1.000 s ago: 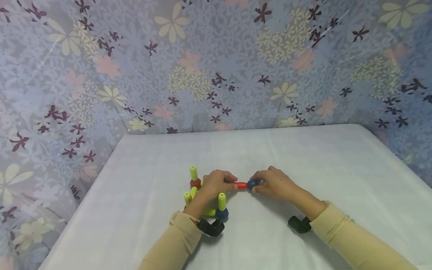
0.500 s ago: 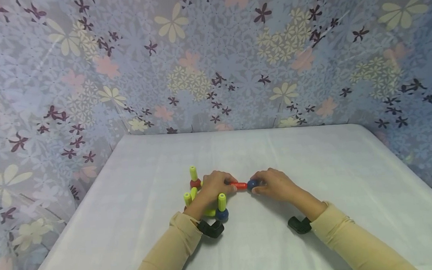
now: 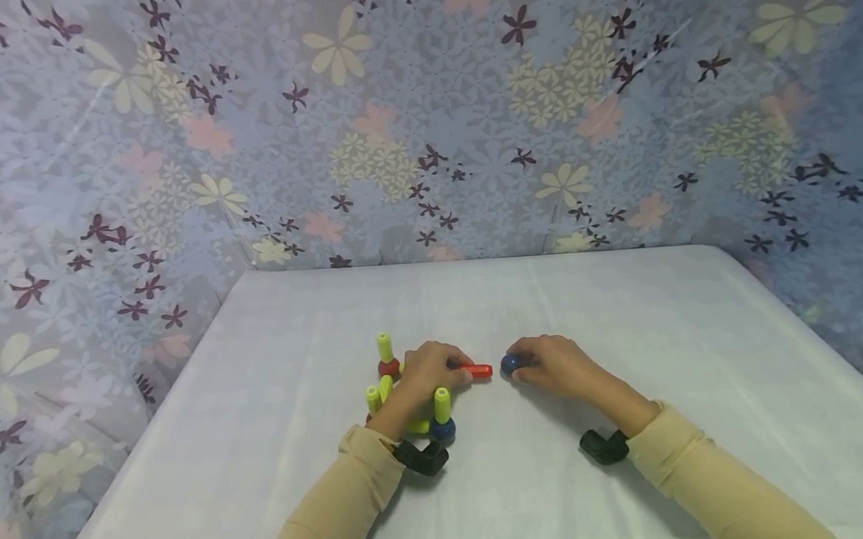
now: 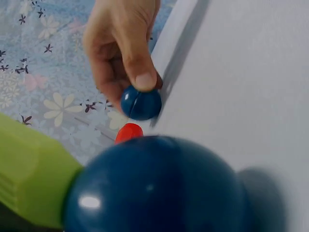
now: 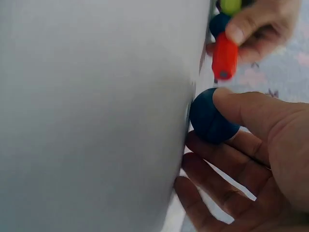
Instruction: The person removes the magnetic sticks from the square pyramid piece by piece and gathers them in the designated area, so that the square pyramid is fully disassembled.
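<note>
My left hand (image 3: 428, 372) pinches a red magnetic rod (image 3: 482, 371), whose free end points right. In the right wrist view, a second blue ball (image 5: 219, 24) shows at the rod's other end, partly behind the left fingers. My right hand (image 3: 559, 369) pinches a blue ball (image 3: 510, 365) between thumb and fingers, just above or on the table. A small gap separates this ball from the rod's end. Under and around my left wrist is a structure of lime-green rods (image 3: 443, 405) standing on red balls (image 3: 389, 368) and a blue ball (image 3: 442, 431), partly hidden by the hand.
A white cloth covers the table (image 3: 629, 306), with a floral curtain (image 3: 421, 120) behind it and at the sides. Black wrist straps (image 3: 422, 458) sit by both cuffs. In the left wrist view, a blue ball (image 4: 154, 188) with a green rod (image 4: 34, 169) looms close.
The right hand has shifted slightly right with the blue ball. A gap now shows between that ball and the red rod, which touched before. The left hand stays nearly still.
</note>
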`<action>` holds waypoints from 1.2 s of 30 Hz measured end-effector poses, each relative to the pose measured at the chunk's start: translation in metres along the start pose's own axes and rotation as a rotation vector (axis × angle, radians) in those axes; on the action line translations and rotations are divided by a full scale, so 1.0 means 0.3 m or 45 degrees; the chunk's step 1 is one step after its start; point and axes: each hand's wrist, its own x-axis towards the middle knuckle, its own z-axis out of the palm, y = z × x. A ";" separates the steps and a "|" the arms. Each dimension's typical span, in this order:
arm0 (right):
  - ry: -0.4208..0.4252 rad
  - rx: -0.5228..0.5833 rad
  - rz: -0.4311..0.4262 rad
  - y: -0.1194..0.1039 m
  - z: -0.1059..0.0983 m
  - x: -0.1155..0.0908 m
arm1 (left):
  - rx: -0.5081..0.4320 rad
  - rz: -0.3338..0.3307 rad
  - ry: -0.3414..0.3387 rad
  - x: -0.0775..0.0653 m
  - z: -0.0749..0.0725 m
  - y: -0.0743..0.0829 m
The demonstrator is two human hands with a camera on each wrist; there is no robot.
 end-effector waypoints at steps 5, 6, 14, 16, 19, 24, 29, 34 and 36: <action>0.023 0.062 0.010 0.031 0.004 0.010 | -0.038 -0.080 0.003 -0.014 -0.010 -0.005; 0.037 0.064 0.008 0.036 0.005 0.014 | -0.043 -0.075 0.002 -0.016 -0.011 -0.007; 0.104 0.099 0.155 0.104 -0.012 0.079 | -0.039 -0.048 -0.007 -0.013 -0.010 -0.013; 0.120 0.106 0.201 0.127 -0.020 0.107 | -0.038 -0.050 -0.005 -0.011 -0.010 -0.014; 0.149 0.116 0.256 0.159 -0.032 0.147 | -0.050 -0.052 -0.006 -0.007 -0.009 -0.016; 0.191 0.153 0.329 0.198 -0.046 0.195 | -0.063 -0.063 -0.003 -0.006 -0.008 -0.019; 0.221 0.179 0.405 0.218 -0.055 0.223 | -0.065 -0.064 -0.005 -0.008 -0.010 -0.017; 0.235 0.167 0.454 0.232 -0.060 0.238 | -0.064 -0.057 0.000 -0.010 -0.011 -0.012; 0.241 0.170 0.473 0.234 -0.061 0.241 | -0.066 -0.062 0.002 -0.009 -0.011 -0.011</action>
